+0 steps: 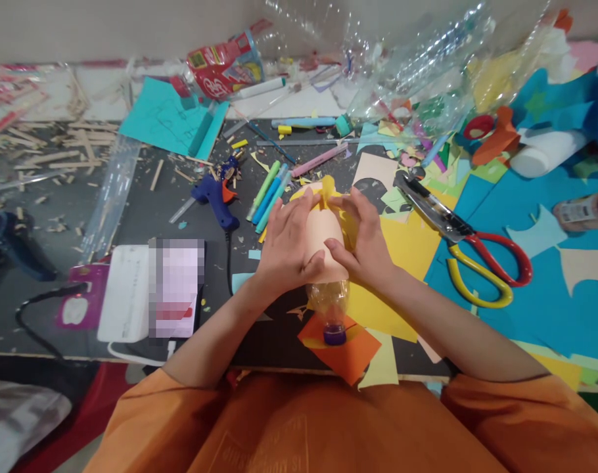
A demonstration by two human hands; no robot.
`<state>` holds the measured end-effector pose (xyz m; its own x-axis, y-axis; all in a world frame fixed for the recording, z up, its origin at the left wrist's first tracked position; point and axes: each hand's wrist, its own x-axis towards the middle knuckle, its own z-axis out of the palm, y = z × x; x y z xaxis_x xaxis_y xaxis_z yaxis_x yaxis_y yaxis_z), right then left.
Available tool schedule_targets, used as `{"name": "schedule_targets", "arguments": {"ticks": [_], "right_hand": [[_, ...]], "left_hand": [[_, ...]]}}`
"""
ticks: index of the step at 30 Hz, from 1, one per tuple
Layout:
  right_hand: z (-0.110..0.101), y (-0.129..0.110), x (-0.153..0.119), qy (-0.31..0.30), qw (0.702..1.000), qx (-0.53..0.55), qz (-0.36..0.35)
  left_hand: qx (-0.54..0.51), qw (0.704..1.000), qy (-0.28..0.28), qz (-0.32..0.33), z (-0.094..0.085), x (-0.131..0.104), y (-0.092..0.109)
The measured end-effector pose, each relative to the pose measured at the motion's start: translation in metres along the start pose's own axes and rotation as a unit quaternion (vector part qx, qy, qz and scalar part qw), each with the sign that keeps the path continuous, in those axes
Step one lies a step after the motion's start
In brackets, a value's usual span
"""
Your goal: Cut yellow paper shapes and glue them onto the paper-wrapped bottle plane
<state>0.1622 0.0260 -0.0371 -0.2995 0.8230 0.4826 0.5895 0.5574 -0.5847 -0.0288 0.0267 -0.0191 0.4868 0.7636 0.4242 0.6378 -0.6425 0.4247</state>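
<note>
Between my hands lies a clear plastic bottle (328, 299) wrapped in peach paper (324, 233), its purple cap pointing toward me. Yellow paper (327, 189) stands up at the wrapped bottle's far end. My left hand (290, 240) curves round the left side, with fingertips against the yellow paper and the thumb on the peach wrap. From the other side my right hand (362, 236) grips it, fingers at the yellow paper and thumb against the wrap. Under the bottle's neck is an orange paper square (353, 355). The palms hide part of the wrap.
Left of the hands lie markers (272, 194), a blue glue gun (217, 200), a phone (178, 282) and a white power bank (125, 292). Scissors (469, 240) rest on coloured paper at right. Plastic bottles (417, 72) and paper scraps crowd the back; wood sticks (57, 154) are scattered at far left.
</note>
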Motion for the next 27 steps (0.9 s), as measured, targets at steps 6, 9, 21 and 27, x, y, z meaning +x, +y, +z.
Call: {"name": "schedule_targets", "arguments": {"ticks": [6,9,21,27], "right_hand": [[0.0021,-0.0004,0.0024,0.017,1.000,-0.002,-0.012],[0.0031,-0.0001,0.0026,0.010,1.000,0.003,-0.002],[0.0026,-0.0006,0.0037,-0.007,1.000,0.028,-0.002],[0.0051,0.0021,0.0031,-0.011,0.999,0.034,0.002]], "left_hand": [[-0.003,1.000,0.025,0.008,0.0012,0.0005,0.0012],[-0.017,1.000,0.018,0.002,0.0015,0.0007,0.0031],[-0.022,1.000,-0.011,-0.016,-0.0009,0.0065,0.0021],[-0.028,0.999,-0.025,-0.015,0.0011,0.0052,0.0024]]}}
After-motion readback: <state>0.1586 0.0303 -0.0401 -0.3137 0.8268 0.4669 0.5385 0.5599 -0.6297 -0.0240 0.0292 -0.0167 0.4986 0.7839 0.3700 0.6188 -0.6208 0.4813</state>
